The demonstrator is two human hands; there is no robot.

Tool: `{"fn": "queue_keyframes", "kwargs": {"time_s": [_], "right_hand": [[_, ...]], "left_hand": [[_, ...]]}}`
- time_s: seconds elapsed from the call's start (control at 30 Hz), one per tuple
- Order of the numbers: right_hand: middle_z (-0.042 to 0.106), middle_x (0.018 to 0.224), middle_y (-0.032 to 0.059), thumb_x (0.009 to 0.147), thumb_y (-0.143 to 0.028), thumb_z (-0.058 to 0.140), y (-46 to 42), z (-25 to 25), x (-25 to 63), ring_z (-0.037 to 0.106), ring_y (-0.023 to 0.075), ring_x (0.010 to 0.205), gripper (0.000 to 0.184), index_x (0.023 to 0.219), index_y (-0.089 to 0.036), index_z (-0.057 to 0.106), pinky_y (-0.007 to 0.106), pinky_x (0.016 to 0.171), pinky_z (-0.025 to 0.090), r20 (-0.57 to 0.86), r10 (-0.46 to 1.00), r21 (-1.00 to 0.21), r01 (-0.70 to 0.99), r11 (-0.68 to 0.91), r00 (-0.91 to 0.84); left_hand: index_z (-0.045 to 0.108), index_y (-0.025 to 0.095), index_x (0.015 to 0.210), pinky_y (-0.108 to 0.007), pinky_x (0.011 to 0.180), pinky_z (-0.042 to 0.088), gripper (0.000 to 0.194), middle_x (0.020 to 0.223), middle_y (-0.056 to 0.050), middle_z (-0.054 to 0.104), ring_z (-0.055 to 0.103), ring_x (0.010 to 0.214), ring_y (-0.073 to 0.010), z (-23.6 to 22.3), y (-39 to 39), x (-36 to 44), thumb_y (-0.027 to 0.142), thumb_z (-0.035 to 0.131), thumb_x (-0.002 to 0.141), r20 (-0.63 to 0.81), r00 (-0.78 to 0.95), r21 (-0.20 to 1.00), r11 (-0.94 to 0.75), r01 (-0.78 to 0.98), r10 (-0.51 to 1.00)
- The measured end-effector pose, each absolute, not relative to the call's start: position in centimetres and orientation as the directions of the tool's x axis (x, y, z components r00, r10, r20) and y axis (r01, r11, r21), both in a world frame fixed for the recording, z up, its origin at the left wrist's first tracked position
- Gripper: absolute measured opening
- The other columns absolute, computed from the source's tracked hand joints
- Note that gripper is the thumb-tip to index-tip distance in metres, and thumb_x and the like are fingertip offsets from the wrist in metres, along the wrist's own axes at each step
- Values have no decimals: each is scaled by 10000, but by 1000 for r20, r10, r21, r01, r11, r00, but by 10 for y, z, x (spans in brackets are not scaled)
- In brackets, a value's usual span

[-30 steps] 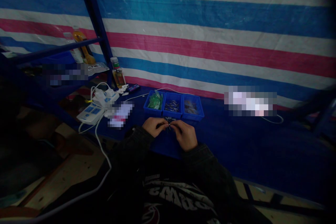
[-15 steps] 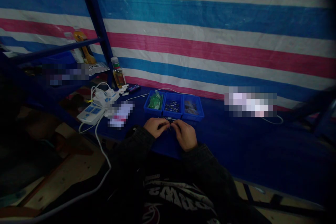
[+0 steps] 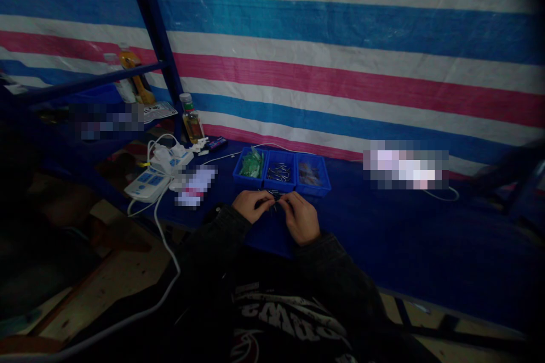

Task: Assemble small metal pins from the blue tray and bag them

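Note:
My left hand (image 3: 252, 206) and my right hand (image 3: 301, 216) meet fingertip to fingertip just in front of a row of blue bins. Both are closed in a pinch; what sits between the fingertips is too small and dark to name. Thin dark metal pieces (image 3: 273, 191) lie on the table right by the fingers. The left bin holds green plastic pieces or bags (image 3: 252, 164). In the middle bin are several slim dark metal pieces (image 3: 279, 172). Small brownish pieces (image 3: 308, 172) fill part of the right bin (image 3: 324, 177).
A white power strip (image 3: 149, 182) with plugs and cables lies to the left, beside a blurred-out phone-like object (image 3: 196, 186). A bottle (image 3: 193, 120) stands near the blue frame post (image 3: 158, 34). Another blurred bright object (image 3: 404, 165) rests at the right on the blue table (image 3: 383, 227).
Both hands stay in nearly the same place, with only slight finger movement at the fingertips. The bins have not moved.

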State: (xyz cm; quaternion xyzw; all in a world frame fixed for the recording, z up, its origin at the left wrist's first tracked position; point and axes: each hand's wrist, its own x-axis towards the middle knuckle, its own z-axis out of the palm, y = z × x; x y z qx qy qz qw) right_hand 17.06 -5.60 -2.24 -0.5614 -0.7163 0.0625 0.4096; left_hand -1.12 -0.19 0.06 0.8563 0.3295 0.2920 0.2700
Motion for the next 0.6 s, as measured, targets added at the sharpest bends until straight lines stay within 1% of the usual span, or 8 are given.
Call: {"fn": "queue_keyframes", "kwargs": {"time_s": [0.07,0.17,0.23,0.37,0.6], "right_hand": [[679,876,42,974,-270,467,-55,-23,171,653,196,836,183,877,-228,617,290,770,467,509,861,-560,753,345,-16],[693,955,50,963,-263,480,-56,-23,171,658,199,869,145,1011,-226,612,294,784,478,513,858,-588,721,367,-18],[691,984,51,958,-251,483,-56,-23,170,657,198,884,149,1048,-226,599,294,795,481,519,854,-593,708,384,-29],[685,937,42,960,-232,466,-57,-22,170,654,193,849,135,955,-234,601,288,793,474,512,858,-579,722,379,-40],[686,887,34,970,-274,462,-56,-22,171,650,194,814,157,913,-235,603,282,754,454,480,877,-577,760,301,17]], "left_hand": [[698,163,904,-193,621,444,205,729,-11,715,638,636,-117,0,-2,-11,301,551,935,325,601,658,-631,410,730],[698,163,899,-193,617,443,207,723,-10,714,638,634,-118,0,-2,-11,305,552,934,320,601,661,-627,413,733],[698,164,898,-193,614,442,210,718,-9,713,636,629,-117,-1,-1,-11,307,549,936,316,599,663,-623,415,736],[699,166,898,-194,616,439,207,708,-6,711,630,615,-113,-1,-2,-11,308,553,934,321,592,661,-623,419,739],[701,168,908,-189,621,441,213,716,-4,713,635,629,-111,0,-1,-12,315,548,934,307,597,660,-618,427,741]]}}
